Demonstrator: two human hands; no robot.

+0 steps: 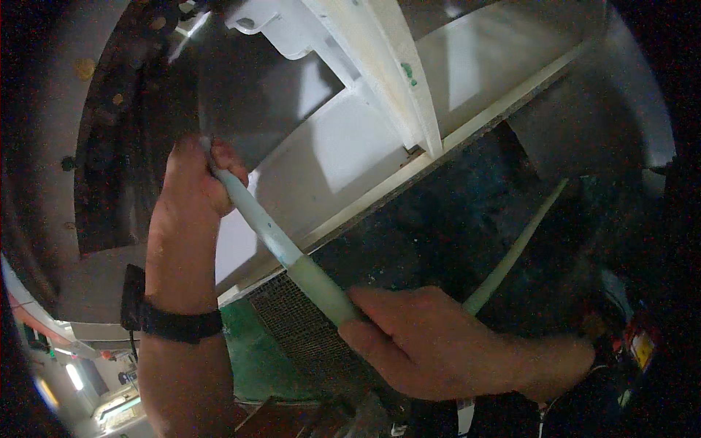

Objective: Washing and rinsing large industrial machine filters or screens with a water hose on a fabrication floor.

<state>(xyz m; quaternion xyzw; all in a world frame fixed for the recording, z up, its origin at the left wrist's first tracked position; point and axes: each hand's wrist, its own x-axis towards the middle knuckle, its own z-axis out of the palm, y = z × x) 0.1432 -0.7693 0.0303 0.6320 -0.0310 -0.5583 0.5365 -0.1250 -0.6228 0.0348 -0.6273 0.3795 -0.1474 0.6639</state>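
Observation:
A pale tube (264, 225) slants across the middle of the view, whitish in its upper stretch and dull green lower down. Around its upper end my left hand (204, 175) is closed, over the edge of a white frame. My right hand (438, 343) grips the green stretch, fingers wrapped round it and partly hidden. Beyond that hand a thin pale green length (518, 248) sticks up to the right. Whether it joins the tube is hidden by the hand. A black band (181, 323) circles my left wrist.
A large white frame (394, 171) with a curved rib (398, 73) runs diagonally behind the tube. Below it lie a dark surface (431, 219), a patch of mesh (299, 328) and a green panel (252, 358). A dark spotted panel (139, 146) is at the left.

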